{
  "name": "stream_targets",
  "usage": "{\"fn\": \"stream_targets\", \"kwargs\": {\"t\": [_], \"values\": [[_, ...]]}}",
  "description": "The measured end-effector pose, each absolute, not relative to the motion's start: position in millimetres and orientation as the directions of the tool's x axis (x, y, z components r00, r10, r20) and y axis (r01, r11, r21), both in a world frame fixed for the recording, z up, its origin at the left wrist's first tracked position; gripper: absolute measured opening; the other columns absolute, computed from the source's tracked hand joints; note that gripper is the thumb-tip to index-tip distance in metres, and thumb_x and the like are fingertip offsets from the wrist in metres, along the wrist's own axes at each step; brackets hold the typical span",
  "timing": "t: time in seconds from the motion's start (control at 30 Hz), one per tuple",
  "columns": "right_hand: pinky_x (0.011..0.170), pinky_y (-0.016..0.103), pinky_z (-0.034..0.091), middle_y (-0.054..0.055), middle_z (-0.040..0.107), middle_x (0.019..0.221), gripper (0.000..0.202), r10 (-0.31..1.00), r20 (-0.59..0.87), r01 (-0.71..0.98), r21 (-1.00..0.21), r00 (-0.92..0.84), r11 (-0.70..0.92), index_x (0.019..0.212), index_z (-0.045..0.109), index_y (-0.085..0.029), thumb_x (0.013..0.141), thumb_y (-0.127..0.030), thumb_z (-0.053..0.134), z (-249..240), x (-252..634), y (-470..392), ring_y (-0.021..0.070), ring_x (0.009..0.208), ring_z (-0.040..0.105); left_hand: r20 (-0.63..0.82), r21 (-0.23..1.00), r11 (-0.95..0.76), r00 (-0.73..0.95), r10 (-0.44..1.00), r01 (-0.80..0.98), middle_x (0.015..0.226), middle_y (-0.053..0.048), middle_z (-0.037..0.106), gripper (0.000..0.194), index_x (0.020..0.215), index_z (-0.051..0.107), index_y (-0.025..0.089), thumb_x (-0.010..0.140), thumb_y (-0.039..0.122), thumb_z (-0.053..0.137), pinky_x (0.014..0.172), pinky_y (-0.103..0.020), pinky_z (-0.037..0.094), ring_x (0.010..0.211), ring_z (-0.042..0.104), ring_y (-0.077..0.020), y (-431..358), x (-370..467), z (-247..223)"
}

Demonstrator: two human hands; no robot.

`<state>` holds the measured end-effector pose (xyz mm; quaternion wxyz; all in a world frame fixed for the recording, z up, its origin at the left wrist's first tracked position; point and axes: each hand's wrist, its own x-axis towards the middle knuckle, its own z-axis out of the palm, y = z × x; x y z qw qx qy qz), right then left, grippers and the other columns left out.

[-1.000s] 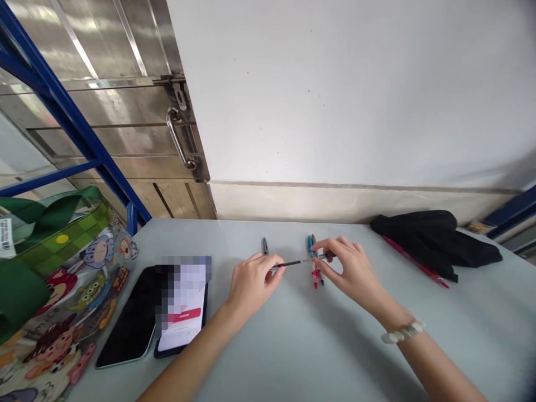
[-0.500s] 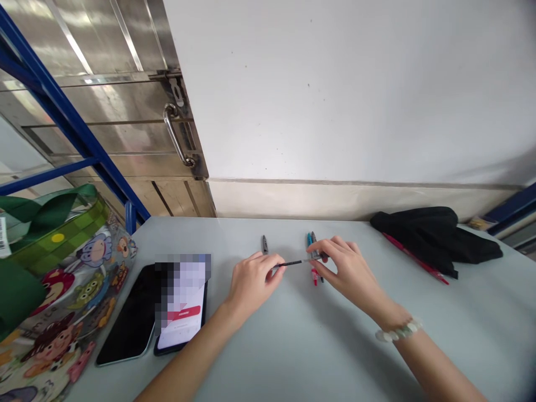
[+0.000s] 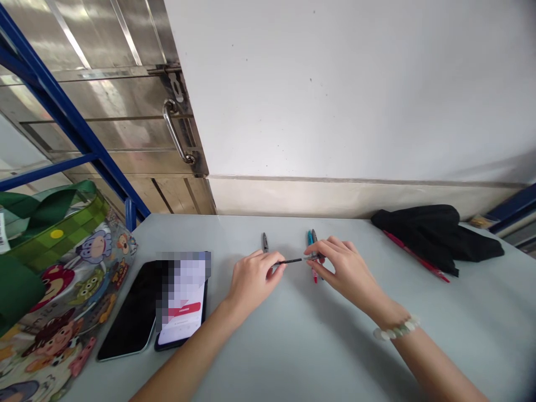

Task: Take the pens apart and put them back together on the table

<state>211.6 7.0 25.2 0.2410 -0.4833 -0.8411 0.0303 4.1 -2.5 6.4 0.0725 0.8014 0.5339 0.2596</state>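
Note:
My left hand (image 3: pixel 255 282) pinches a thin black pen refill (image 3: pixel 292 261), which points to the right. Facing its tip, a clear grey pen barrel (image 3: pixel 310 257) is gripped between the thumb and fingers of my right hand (image 3: pixel 344 267). A very small gap seems to separate the two pieces. Under and behind my right hand lie a blue pen (image 3: pixel 310 237), a dark pen (image 3: pixel 315 237) and a red one (image 3: pixel 315 276), all partly covered by the hand. Just beyond my left hand rests a short grey pen part (image 3: pixel 265 242).
Two phones (image 3: pixel 129 312) (image 3: pixel 183 326) lie at the left of the grey table (image 3: pixel 268 357), one with a lit screen. A cartoon-printed bag (image 3: pixel 90 268) stands at the left edge. Black cloth (image 3: pixel 422 229) with a red strip lies at the right, by the wall.
The clear barrel in my right hand has drawn slightly away from the refill's tip. My left hand stays almost still, and the view has shifted a little.

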Motion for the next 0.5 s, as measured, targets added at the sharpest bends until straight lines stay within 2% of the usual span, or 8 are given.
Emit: {"fn": "stream_targets", "kwargs": {"t": [0.23,0.37,0.5], "values": [[0.068,0.031,0.033,0.001,0.065,0.081,0.006,0.788,0.397,0.806,-0.168,-0.471,0.567,0.092,0.056,-0.023,0.088,-0.023,0.052,17,204,5,0.0176,0.079,0.055,0.333,0.362,-0.433,0.32,0.887,0.825,0.063,0.005,0.056,0.012,0.085,0.061,0.027,0.086,0.027,0.048,0.051,-0.021,0.026,0.062,0.053,-0.0102,-4,5,4],[0.065,0.03,0.034,0.001,0.065,0.082,0.007,0.778,0.432,0.814,-0.15,-0.457,0.562,0.094,0.056,-0.022,0.088,-0.025,0.052,14,204,6,0.0164,0.076,0.056,0.303,0.368,-0.437,0.338,0.891,0.821,0.063,0.005,0.055,0.013,0.086,0.06,0.028,0.088,0.029,0.047,0.051,-0.021,0.025,0.062,0.054,-0.0101,-3,5,3],[0.065,0.029,0.037,0.0,0.064,0.081,0.007,0.793,0.407,0.816,-0.168,-0.453,0.553,0.094,0.056,-0.023,0.086,-0.024,0.055,14,204,6,0.0163,0.076,0.057,0.285,0.357,-0.439,0.352,0.892,0.825,0.061,0.005,0.053,0.013,0.085,0.059,0.028,0.088,0.03,0.046,0.05,-0.021,0.024,0.063,0.054,-0.0104,-3,5,2]]}}
